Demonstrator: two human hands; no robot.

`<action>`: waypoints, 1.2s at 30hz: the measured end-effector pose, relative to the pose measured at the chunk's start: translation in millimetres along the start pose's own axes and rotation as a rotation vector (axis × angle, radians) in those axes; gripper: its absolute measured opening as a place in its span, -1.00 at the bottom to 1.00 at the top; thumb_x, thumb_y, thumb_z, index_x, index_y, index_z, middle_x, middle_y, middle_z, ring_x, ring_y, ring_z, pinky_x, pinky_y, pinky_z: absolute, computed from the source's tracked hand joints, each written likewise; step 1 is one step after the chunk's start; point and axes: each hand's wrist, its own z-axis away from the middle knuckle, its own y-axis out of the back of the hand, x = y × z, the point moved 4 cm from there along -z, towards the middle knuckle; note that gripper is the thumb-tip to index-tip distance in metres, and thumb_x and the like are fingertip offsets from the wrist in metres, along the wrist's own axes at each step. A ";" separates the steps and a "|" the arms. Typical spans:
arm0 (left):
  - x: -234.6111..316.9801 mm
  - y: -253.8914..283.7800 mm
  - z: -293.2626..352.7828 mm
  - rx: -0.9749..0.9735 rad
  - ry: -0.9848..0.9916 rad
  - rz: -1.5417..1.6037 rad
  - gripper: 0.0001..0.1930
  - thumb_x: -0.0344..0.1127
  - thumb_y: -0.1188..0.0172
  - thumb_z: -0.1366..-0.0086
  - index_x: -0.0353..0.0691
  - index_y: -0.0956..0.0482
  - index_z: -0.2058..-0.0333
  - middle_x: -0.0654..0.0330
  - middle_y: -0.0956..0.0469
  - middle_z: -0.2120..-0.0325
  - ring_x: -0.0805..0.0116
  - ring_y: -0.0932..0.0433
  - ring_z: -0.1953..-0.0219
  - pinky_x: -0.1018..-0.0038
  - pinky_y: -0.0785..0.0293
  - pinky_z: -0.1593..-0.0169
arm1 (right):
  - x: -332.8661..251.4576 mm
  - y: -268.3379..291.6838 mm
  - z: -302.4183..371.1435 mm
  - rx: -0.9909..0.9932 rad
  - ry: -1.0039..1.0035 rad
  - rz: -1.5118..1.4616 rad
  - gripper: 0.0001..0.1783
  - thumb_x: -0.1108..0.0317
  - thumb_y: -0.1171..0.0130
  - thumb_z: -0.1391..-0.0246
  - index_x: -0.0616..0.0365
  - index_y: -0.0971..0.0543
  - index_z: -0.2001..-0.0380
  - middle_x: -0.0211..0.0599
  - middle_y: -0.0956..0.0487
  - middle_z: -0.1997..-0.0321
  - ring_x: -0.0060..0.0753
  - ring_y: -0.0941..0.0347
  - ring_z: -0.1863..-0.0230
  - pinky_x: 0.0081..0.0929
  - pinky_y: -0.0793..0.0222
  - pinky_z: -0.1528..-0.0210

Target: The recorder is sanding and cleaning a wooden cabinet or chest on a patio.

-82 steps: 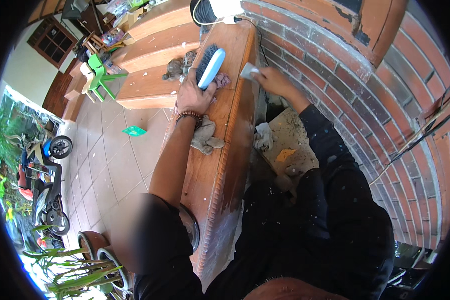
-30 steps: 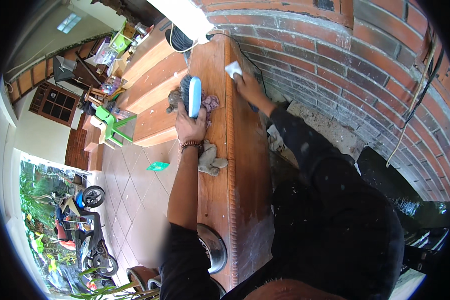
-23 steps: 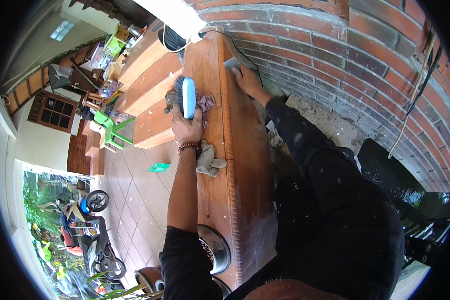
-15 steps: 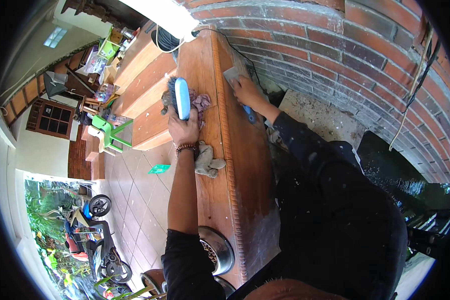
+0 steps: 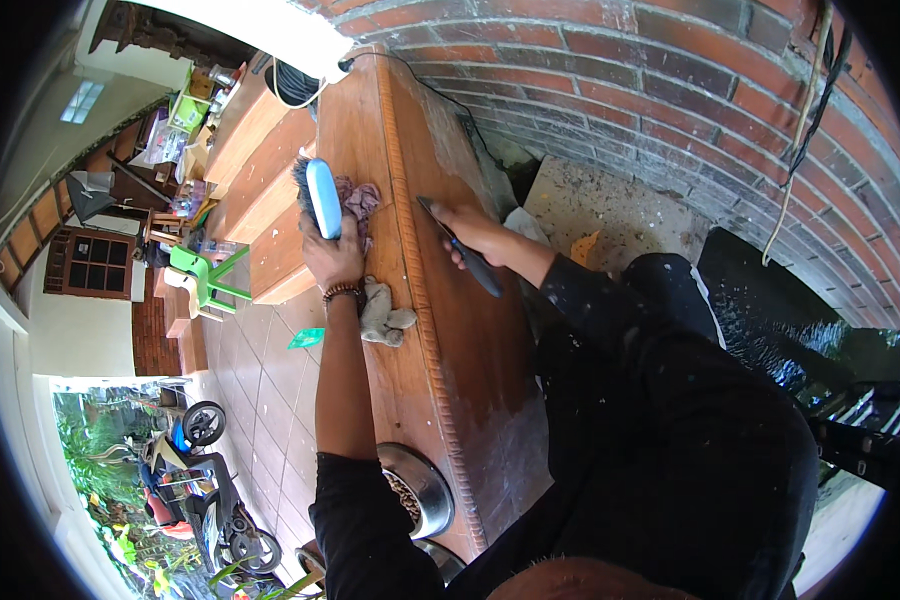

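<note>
Seen from the wearer's head, two bare hands work over a long reddish-brown wooden ledge [image 5: 380, 395] that runs away beside a brick wall [image 5: 610, 90]. The left hand [image 5: 332, 258] is closed around the near end of a brush [image 5: 324, 198], above the ledge's left edge; its pale-blue back faces up and right and its dark bristles point left, a hold that probably keeps them off the wood. The right hand [image 5: 475, 237] is curled around a scraper [image 5: 480, 272] at the ledge's right side face, with the dark-blue handle slanting toward the wearer and the thin blade pointing up toward the rope-patterned edging [image 5: 422, 340]. The blade shows almost edge-on, so I cannot tell whether it touches; the angled grip seems suited to laying it along that face. On the ledge, a crumpled pinkish-purple cloth [image 5: 360, 203] lies just right of the brush, and a bunched grey cloth [image 5: 384, 318] lies beside the left wrist, both apparently set within easy reach. Nearer the wearer stands a metal bowl [image 5: 436, 508] of brown pellets, well apart from both tools. Left of the ledge, a green piece [image 5: 306, 338] lies on the tiled floor [image 5: 255, 400].
</note>
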 end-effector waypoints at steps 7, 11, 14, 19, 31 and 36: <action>6.3 -1.8 0.5 0.040 -0.047 0.022 -0.59 -0.19 -0.25 -0.17 -0.37 -0.40 0.14 -0.27 -0.57 0.40 -0.34 -0.54 0.32 -0.01 -0.45 0.17 | -10.7 12.4 -5.3 0.228 0.390 0.446 -0.54 0.12 0.15 -0.47 0.27 -0.40 -0.17 -0.17 -0.55 0.40 -0.43 -0.43 0.71 -0.35 -0.42 0.63; 10.6 2.3 -0.9 0.068 -0.066 0.015 -0.58 -0.16 -0.25 -0.17 -0.37 -0.40 0.14 -0.29 -0.56 0.40 -0.37 -0.53 0.31 -0.02 -0.44 0.17 | -3.1 19.4 -38.2 0.289 0.624 0.785 -0.54 0.20 0.25 -0.46 0.30 -0.47 -0.14 0.17 -0.62 0.33 -0.07 -0.56 0.55 -0.18 -0.52 0.39; 14.8 -9.9 -2.2 0.039 -0.072 0.039 -0.57 -0.15 -0.24 -0.17 -0.37 -0.40 0.14 -0.30 -0.56 0.40 -0.38 -0.53 0.30 -0.04 -0.44 0.16 | -27.7 36.6 -65.1 0.355 0.693 1.098 -0.53 0.18 0.24 -0.41 0.30 -0.50 -0.09 0.20 -0.63 0.28 0.19 -0.56 0.29 0.00 -0.44 0.11; 2.4 -7.8 -1.4 0.057 -0.088 0.021 -0.56 -0.14 -0.25 -0.17 -0.38 -0.40 0.14 -0.30 -0.56 0.40 -0.39 -0.53 0.29 -0.05 -0.43 0.16 | -12.4 23.4 -56.7 0.386 0.485 0.877 -0.53 0.19 0.19 -0.35 0.28 -0.55 -0.05 0.15 -0.65 0.24 0.33 -0.54 0.13 0.09 -0.33 -0.15; 15.0 -5.8 -3.9 0.056 -0.077 0.058 -0.65 -0.22 -0.25 -0.17 -0.35 -0.38 0.22 -0.18 -0.55 0.44 -0.21 -0.53 0.38 0.02 -0.45 0.20 | -49.1 38.1 -32.8 0.096 0.342 0.452 -0.60 0.16 0.02 -0.42 0.19 -0.60 -0.09 -0.32 -0.47 0.64 -0.46 -0.42 0.69 -0.39 -0.40 0.64; 11.8 2.3 -0.4 0.043 -0.118 0.012 -0.59 -0.18 -0.26 -0.18 -0.35 -0.39 0.15 -0.23 -0.57 0.37 -0.28 -0.55 0.31 0.02 -0.46 0.17 | -43.5 27.1 -30.4 0.113 0.394 0.538 -0.60 0.13 0.07 -0.44 0.20 -0.63 0.04 -0.32 -0.45 0.67 -0.46 -0.43 0.68 -0.39 -0.38 0.64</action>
